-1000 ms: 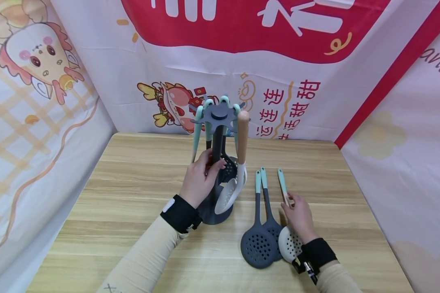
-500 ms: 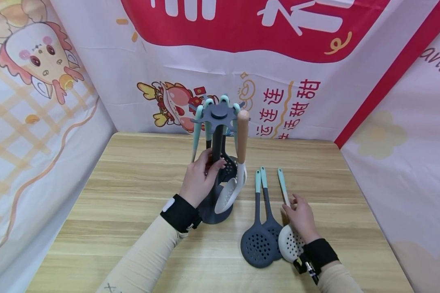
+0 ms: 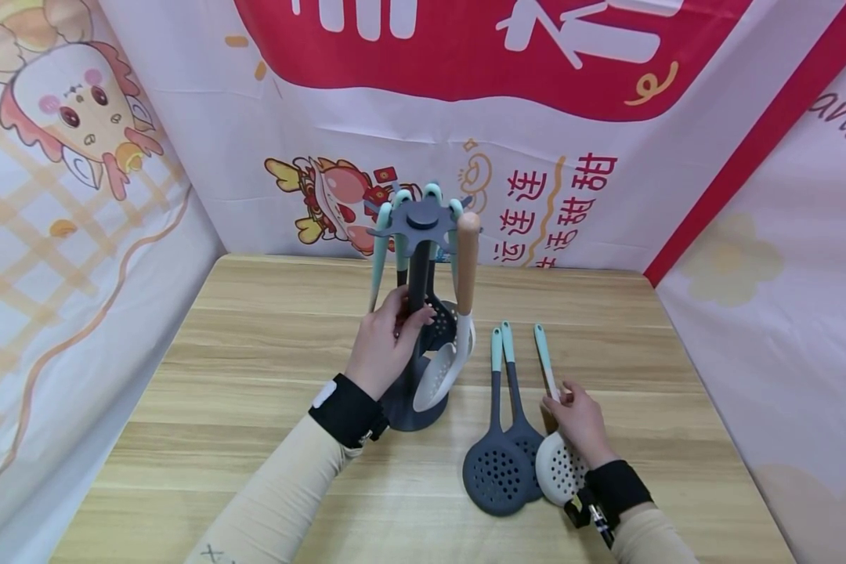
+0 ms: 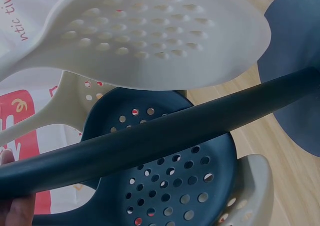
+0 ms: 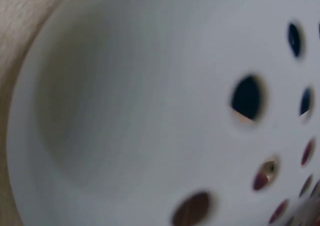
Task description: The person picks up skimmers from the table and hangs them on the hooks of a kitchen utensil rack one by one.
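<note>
My left hand [image 3: 381, 348] grips the dark post of a utensil stand [image 3: 423, 223], which stands upright. Several utensils hang from its top, among them a white slotted spoon [image 3: 437, 376] with a wooden handle and a dark perforated skimmer [image 4: 170, 191] behind the post. On the table at the right lies a white skimmer [image 3: 558, 470] with a mint handle end. My right hand [image 3: 581, 419] pinches its stem above the head. The right wrist view is filled by that white perforated head [image 5: 140, 95], and no fingers show clearly there.
Two dark skimmers lie left of the white one: the front skimmer [image 3: 497, 474] partly overlaps the rear skimmer [image 3: 525, 439]. The wooden table [image 3: 254, 376] meets printed cloth walls [image 3: 366, 117] at the back and sides.
My right hand has slid a little down the white skimmer's stem toward its head. The white skimmer stays on the table, and my left hand keeps its hold on the post.
</note>
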Demonstrator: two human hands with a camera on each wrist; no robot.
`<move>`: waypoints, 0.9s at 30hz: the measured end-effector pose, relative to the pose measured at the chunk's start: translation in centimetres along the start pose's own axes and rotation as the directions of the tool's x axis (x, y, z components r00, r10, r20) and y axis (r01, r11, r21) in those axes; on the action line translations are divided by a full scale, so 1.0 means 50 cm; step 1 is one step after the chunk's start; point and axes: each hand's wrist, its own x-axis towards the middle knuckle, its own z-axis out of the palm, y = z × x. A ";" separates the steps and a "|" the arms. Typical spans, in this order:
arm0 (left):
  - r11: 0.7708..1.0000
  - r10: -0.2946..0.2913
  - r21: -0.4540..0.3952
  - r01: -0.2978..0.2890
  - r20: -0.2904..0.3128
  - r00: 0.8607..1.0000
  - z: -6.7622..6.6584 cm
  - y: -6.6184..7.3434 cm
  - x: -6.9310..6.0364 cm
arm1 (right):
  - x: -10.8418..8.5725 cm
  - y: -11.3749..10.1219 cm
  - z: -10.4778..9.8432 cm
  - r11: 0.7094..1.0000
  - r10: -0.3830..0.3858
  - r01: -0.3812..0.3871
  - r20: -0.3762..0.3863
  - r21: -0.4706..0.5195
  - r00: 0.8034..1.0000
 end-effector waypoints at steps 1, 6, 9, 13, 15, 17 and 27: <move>1.000 0.001 -0.001 -0.001 0.000 1.000 0.000 0.000 0.000 | 0.001 0.001 0.000 1.000 0.003 -0.003 0.002 0.003 1.000; 1.000 0.006 -0.004 -0.006 -0.002 1.000 0.000 0.000 -0.001 | 0.008 0.006 0.000 1.000 0.008 -0.008 0.012 0.003 1.000; 1.000 0.008 -0.006 -0.008 -0.003 1.000 -0.001 0.000 -0.001 | 0.009 0.004 -0.001 1.000 0.017 -0.017 0.024 0.001 1.000; 1.000 0.007 -0.006 -0.008 -0.003 1.000 -0.001 0.001 -0.001 | 0.007 0.001 -0.002 1.000 0.018 -0.018 0.035 -0.006 0.999; 1.000 0.008 -0.006 -0.008 -0.004 1.000 0.000 0.000 -0.001 | 0.007 0.000 -0.002 1.000 0.012 -0.011 0.037 -0.009 0.999; 1.000 0.009 -0.005 -0.009 -0.004 1.000 0.000 -0.001 -0.001 | 0.006 -0.003 -0.002 1.000 0.014 -0.013 0.041 -0.014 0.999; 1.000 0.005 -0.001 -0.005 -0.003 1.000 0.000 0.002 -0.001 | 0.012 -0.013 0.002 0.999 0.051 -0.051 0.078 0.000 0.996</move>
